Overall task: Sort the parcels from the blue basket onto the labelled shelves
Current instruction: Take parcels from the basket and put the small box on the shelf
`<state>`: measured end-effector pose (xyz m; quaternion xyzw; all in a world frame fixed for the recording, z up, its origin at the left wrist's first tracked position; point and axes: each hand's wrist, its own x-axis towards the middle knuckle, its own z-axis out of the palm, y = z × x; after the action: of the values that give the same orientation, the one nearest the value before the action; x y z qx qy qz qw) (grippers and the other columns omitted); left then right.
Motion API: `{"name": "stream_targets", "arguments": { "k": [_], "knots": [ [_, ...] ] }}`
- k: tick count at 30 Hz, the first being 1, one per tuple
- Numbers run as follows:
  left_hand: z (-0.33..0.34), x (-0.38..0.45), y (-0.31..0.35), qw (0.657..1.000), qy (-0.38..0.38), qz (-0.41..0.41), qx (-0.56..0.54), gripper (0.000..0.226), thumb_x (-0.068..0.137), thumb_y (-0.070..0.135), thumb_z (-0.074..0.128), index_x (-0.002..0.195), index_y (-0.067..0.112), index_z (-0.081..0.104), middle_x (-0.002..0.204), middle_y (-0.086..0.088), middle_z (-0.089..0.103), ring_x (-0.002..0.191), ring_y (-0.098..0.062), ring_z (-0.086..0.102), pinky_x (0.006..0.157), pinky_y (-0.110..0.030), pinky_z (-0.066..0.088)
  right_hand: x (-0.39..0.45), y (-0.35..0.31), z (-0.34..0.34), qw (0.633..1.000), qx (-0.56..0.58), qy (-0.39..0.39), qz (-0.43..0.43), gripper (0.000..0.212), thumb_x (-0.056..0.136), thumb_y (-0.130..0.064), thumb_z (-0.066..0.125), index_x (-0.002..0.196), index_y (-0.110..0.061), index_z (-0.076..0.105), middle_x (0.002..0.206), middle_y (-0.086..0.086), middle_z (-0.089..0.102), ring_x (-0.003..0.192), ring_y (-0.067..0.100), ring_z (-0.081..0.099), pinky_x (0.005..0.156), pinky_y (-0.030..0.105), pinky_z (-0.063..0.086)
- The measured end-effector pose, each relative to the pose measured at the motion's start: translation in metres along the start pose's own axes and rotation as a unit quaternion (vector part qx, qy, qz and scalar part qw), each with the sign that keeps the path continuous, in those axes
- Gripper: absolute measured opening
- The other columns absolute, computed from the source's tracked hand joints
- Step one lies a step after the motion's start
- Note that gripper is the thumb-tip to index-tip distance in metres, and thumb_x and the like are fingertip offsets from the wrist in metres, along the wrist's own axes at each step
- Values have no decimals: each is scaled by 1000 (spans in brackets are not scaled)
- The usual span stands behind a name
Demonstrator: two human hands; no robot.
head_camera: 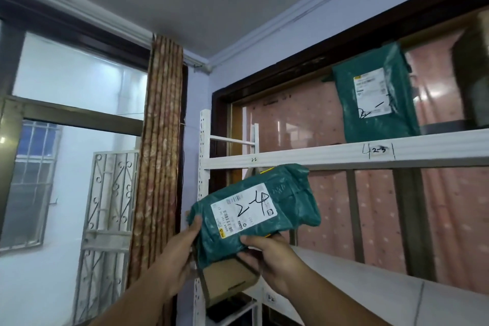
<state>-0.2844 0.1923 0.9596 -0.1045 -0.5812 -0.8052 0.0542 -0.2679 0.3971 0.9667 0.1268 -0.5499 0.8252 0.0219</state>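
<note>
Head view: both hands hold up a green parcel (255, 213) marked "2-4", just under the front edge of the top shelf (317, 157). Left hand (176, 251) grips its left end. Right hand (270, 259) pinches its bottom edge. Another green parcel (375, 92) stands on that shelf.

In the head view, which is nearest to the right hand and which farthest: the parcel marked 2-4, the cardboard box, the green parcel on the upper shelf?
1. Parcel marked 2-4: held by the right hand.
2. Cardboard box: just below-left.
3. Green parcel on the upper shelf: far above, to the right.
</note>
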Motion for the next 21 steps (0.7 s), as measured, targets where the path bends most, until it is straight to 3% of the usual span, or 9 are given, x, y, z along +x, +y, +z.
{"name": "stream_targets", "arguments": {
  "k": [2, 5, 9, 11, 13, 15, 18, 21],
  "knots": [
    [14, 0, 3, 999, -40, 17, 20, 58, 81, 49, 81, 131, 21, 71, 124, -12, 77, 115, -36, 73, 102, -54, 56, -1, -6, -1, 1000, -6, 0, -3, 45, 90, 12, 68, 130, -9, 62, 114, 10, 79, 100, 28, 77, 76, 37, 66],
    [30, 6, 8, 997, -58, 48, 21, 49, 85, 30, 77, 132, 14, 69, 119, -14, 79, 108, -33, 77, 95, -46, 58, -6, -20, -7, 999, -32, 6, -11, 39, 93, 1, 71, 129, -11, 62, 110, 11, 78, 89, 27, 76, 73, 35, 66],
    [48, 15, 17, 997, -57, 48, 16, 48, 86, 30, 78, 130, 11, 70, 117, -14, 79, 109, -34, 76, 107, -52, 53, -17, -56, -34, 996, -47, 47, -58, 35, 91, -20, 78, 123, -14, 65, 102, 8, 76, 90, 28, 68, 80, 37, 59],
    [58, 19, 23, 997, -60, 48, 24, 45, 89, 30, 78, 129, 11, 70, 116, -14, 80, 108, -33, 77, 102, -50, 56, -24, -76, -54, 991, -53, 74, -94, 34, 91, -25, 78, 121, -16, 66, 100, 6, 78, 89, 26, 67, 81, 39, 56],
    [69, 20, 27, 996, -74, 50, 21, 42, 92, 29, 77, 130, 13, 69, 115, -13, 80, 106, -32, 77, 94, -45, 59, -33, -96, -74, 985, -58, 100, -128, 35, 90, -27, 79, 122, -20, 66, 108, 5, 79, 95, 28, 69, 90, 43, 57],
    [82, 22, 28, 995, -86, 51, 18, 42, 92, 31, 76, 131, 15, 68, 116, -13, 80, 107, -32, 77, 95, -47, 58, -42, -116, -90, 981, -53, 110, -152, 32, 92, -25, 77, 121, -21, 64, 112, 8, 78, 103, 31, 71, 100, 47, 54],
    [103, 23, 26, 993, -105, 53, 23, 51, 87, 36, 79, 133, 18, 67, 119, -11, 79, 111, -33, 76, 106, -55, 54, -52, -144, -111, 974, -56, 127, -179, 34, 92, -25, 76, 123, -18, 63, 114, 11, 76, 102, 30, 73, 91, 44, 60],
    [125, 20, 27, 989, -129, 61, 25, 50, 88, 33, 78, 134, 17, 66, 119, -11, 79, 111, -33, 76, 104, -53, 56, -65, -167, -129, 963, -98, 140, -208, 47, 89, -22, 80, 130, -14, 58, 120, 11, 75, 105, 30, 75, 80, 41, 62]
  ]
}}
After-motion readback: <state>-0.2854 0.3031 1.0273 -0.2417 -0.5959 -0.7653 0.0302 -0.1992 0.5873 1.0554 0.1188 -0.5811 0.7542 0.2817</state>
